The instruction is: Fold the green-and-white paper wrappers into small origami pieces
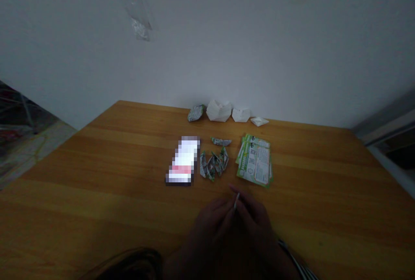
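Close together over the near middle of the table, my left hand (212,219) and my right hand (256,215) both pinch a small folded piece of paper (237,201). Only its thin pale edge shows between the fingertips; the rest is hidden by the hands. Just beyond lie several folded paper pieces (213,165) with printed grey and green sides, set side by side in a zigzag. One more folded piece (221,141) lies behind them. To their right, a loose stack of green and white printed leaflets (256,161) lies flat.
A phone (183,160) with a bright, blurred-out screen lies left of the folded pieces. Along the wall (207,46) stand a printed folded paper shape (196,113) and white ones (219,111). The wooden table (113,163) meets the wall at its far edge.
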{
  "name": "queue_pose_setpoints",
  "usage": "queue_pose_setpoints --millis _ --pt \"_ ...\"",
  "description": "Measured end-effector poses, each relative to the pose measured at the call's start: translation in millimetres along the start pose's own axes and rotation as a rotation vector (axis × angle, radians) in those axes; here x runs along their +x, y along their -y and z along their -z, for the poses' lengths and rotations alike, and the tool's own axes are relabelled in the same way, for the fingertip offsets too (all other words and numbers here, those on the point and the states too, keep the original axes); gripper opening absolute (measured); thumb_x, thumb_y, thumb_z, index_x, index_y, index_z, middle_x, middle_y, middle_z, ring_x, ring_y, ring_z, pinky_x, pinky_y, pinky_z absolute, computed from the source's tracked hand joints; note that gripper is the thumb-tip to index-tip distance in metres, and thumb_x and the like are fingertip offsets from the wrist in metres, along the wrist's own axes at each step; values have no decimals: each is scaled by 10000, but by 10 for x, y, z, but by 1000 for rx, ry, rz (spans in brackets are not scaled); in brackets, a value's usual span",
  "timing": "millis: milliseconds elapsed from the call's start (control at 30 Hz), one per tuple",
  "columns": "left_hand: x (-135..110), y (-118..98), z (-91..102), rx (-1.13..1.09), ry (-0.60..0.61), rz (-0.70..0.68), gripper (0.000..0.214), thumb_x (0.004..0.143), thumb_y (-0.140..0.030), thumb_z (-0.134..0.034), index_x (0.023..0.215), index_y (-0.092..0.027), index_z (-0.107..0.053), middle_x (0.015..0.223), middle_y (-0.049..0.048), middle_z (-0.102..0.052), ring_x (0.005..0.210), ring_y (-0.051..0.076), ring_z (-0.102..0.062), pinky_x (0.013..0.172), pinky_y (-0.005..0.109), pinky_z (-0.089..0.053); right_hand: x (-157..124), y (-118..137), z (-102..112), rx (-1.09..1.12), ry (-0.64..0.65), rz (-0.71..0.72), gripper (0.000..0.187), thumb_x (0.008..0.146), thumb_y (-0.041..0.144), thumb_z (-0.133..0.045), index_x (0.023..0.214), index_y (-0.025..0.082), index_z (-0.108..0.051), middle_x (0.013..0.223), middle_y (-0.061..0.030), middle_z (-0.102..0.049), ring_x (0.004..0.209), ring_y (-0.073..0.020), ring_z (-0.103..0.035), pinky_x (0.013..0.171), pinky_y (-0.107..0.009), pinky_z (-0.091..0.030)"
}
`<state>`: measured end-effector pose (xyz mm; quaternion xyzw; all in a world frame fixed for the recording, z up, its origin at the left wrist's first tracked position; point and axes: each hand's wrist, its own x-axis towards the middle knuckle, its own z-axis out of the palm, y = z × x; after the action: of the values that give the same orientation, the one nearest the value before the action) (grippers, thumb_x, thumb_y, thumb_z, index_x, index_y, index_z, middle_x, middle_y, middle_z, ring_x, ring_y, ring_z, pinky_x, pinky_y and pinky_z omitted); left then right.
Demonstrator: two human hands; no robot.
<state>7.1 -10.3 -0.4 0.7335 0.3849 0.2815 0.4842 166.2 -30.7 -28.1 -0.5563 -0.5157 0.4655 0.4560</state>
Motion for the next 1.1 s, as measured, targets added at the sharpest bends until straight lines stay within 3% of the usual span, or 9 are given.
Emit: queue_pose_setpoints --millis 167,400,567,700,867,967,1033,1100 --pt "2 3 -1 -20 2 21 337 929 -242 -421 1215 -218 -598 1153 87 -655 1045 209 -602 934 296 -447 -7 6 0 -27 -18 -11 345 872 368 -547 1191 256 -617 1208 -64 -651 1130 -249 -581 1003 -440 -427" --pt "1 54 -21 71 -1 22 326 900 -203 -429 1169 -179 -612 1119 106 -674 1006 217 -624 914 309 -468 -6 -3 -10 -57 11 12 324 888 326 -525 1196 267 -609 1219 -46 -646 1129 -234 -585 972 -405 -462" --pt "-73 146 -73 160 -43 -5 446 778 -112 -509 1218 -177 -547 1182 123 -641 1052 242 -603 935 335 -463 -68 -47 -37 -237 9 161 369 891 228 -489 1251 258 -564 1196 -57 -655 1066 -236 -618 927 -384 -490" --pt "-94 153 -52 187 -67 39 365 820 -131 -482 1164 -185 -592 1110 112 -678 976 234 -637 884 317 -487 -128 -45 -82 -369 32 273 472 859 173 -502 1324 255 -488 1211 -69 -640 1070 -244 -607 929 -382 -480" --pt "-30 118 58 -13 -175 191 346 919 -243 -409 1241 -225 -535 1116 59 -689 932 198 -659 836 284 -507 -70 -30 -80 -197 2 135 381 873 250 -527 1254 241 -545 1230 -68 -630 1090 -235 -602 935 -363 -486" --pt "10 118 100 -161 -185 214 336 935 -279 -400 1239 -215 -530 1120 51 -683 957 192 -650 854 290 -506 23 -6 4 -72 -55 40 254 884 289 -525 1099 225 -645 1073 -64 -702 962 -229 -653 838 -341 -533" --pt "25 143 116 -187 -155 184 300 912 -267 -460 1182 -212 -578 1166 51 -664 1061 205 -610 942 310 -460 80 1 74 -31 -21 12 217 868 301 -558 1029 220 -680 999 -61 -721 914 -233 -664 812 -350 -539" --pt "30 181 135 -171 -154 179 320 879 -252 -526 1192 -220 -583 1232 52 -633 1144 221 -563 1006 339 -412 120 -11 135 18 70 24 265 822 290 -630 1076 227 -671 1061 -64 -708 970 -247 -651 858 -377 -521"
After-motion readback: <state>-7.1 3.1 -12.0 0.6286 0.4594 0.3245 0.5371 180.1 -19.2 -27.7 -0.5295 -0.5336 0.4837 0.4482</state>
